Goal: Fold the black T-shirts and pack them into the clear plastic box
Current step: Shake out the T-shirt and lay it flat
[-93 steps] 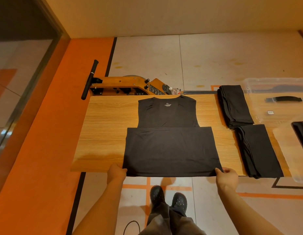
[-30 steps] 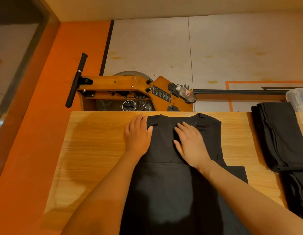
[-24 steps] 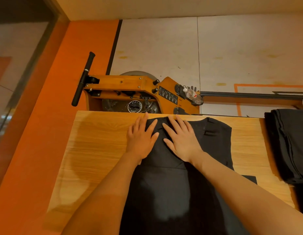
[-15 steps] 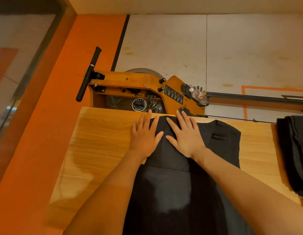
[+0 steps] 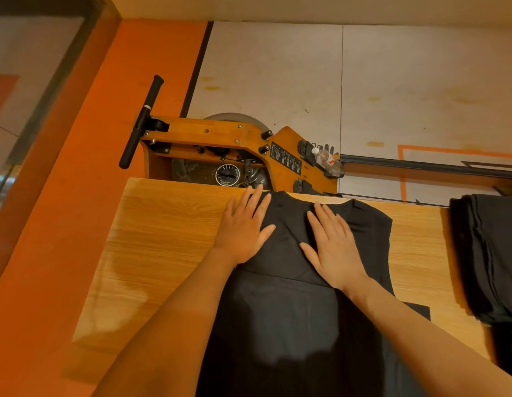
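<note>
STEP: mid-fold, smoothing | SHIRT: black T-shirt [image 5: 320,296] flat on wooden table [image 5: 169,242] | HANDS: left hand [image 5: 243,227] and right hand [image 5: 333,247] apart, fingers straight, pressing collar end | NEXT: likely 1 crosswise fold (box out of view).

A T-shirt [image 5: 292,325] lies flat on the table [image 5: 163,239], collar end at the far edge. The left hand [image 5: 243,227] rests flat on its left shoulder edge, partly on the table; the right hand [image 5: 335,247] rests flat to the right of it, on the upper chest. A stack of folded T-shirts [image 5: 489,259] lies on the table's right side, apart from the spread shirt. Behind the far edge stands a rowing machine [image 5: 220,144], with a water bottle [image 5: 328,161] held on its right part.
</note>
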Motion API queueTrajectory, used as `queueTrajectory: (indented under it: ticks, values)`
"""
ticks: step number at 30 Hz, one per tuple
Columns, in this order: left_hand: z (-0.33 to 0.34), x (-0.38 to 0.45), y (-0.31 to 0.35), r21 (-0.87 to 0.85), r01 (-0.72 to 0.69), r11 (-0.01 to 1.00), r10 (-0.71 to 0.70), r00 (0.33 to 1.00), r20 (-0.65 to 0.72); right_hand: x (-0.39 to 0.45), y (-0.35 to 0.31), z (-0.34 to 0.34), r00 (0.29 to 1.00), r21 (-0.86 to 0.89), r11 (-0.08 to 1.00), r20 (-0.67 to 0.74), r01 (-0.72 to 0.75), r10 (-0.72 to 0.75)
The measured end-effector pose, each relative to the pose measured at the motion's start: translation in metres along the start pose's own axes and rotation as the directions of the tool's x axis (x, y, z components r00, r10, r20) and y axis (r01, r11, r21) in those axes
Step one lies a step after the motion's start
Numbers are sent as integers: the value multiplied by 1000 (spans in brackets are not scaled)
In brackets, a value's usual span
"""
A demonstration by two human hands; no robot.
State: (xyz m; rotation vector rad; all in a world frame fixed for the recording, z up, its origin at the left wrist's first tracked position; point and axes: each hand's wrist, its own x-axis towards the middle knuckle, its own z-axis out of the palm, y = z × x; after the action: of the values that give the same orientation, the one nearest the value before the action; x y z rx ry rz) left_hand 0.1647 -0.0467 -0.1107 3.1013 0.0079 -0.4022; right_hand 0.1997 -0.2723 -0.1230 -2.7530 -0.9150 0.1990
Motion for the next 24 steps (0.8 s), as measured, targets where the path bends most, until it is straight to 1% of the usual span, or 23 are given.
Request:
queueTrajectory:
  ticks: [1, 3, 6, 9, 11, 14, 16, 19, 21, 24]
  values:
    - [-1, -1, 4, -18, -17, 1000, 17, 1000, -24, -5, 5, -3, 999, 25, 999, -23, -24, 24]
    - [-1, -4, 15, -31, -128, 991, 125, 989, -80, -15, 16, -8, 998, 51, 998, -59, -34, 37]
    - [3, -10, 41, 33, -297, 954, 299, 945, -131, -33, 34, -10, 996, 49, 999, -92, -9, 14]
    - [8, -17, 74, 105, -440, 892, 450, 886, -112, -46, 51, -12, 995, 25, 999, -98, -30, 32]
    - [12, -19, 89, 110, -499, 860, 508, 857, -86, -51, 63, -14, 996, -25, 998, -64, -58, 56]
    - [17, -17, 97, 68, -482, 873, 486, 873, -46, -48, 77, -18, 997, -102, 992, 22, -69, 71]
    - [20, -15, 97, 30, -461, 887, 462, 887, -18, -42, 84, -21, 994, -132, 987, 49, -92, 99]
    - [21, -13, 96, 24, -458, 889, 458, 889, -9, -35, 90, -27, 984, -128, 978, 44, -163, 170]
    - [21, -12, 96, 21, -460, 887, 461, 887, -15, -34, 87, -30, 981, -105, 977, 28, -188, 192]
    - [19, -12, 95, 44, -434, 900, 436, 898, -60, -39, 79, -31, 989, -88, 986, 13, -144, 145]
